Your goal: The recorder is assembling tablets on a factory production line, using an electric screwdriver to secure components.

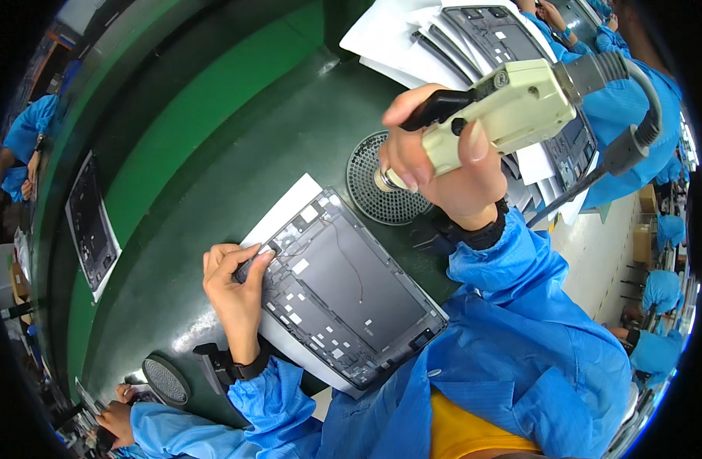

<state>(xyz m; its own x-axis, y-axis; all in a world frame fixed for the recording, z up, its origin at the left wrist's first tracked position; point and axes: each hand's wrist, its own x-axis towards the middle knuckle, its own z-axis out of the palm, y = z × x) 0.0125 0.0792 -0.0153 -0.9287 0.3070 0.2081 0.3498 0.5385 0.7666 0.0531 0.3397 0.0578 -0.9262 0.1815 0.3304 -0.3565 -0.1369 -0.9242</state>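
My right hand (470,172) is wrapped round a cream-coloured electric screwdriver (519,103) with a black lever and a thick grey cable. Its tip end reaches over a round tray full of small holes (397,206); whether it touches cannot be told. Below and to the left, a dark grey tablet housing (374,279) lies tilted on a white sheet (288,205). A thin wire and several small pale patches show inside it. My left hand (238,294) pinches the housing's left edge near the upper corner, thumb inside and fingers along the rim.
More housings and dark strips lie on white sheets (382,42) at the upper right. Another housing (91,222) stands at far left on the green bench. A second round perforated tray (166,380) sits lower left, near a co-worker's hand (117,421). Other people in blue work around.
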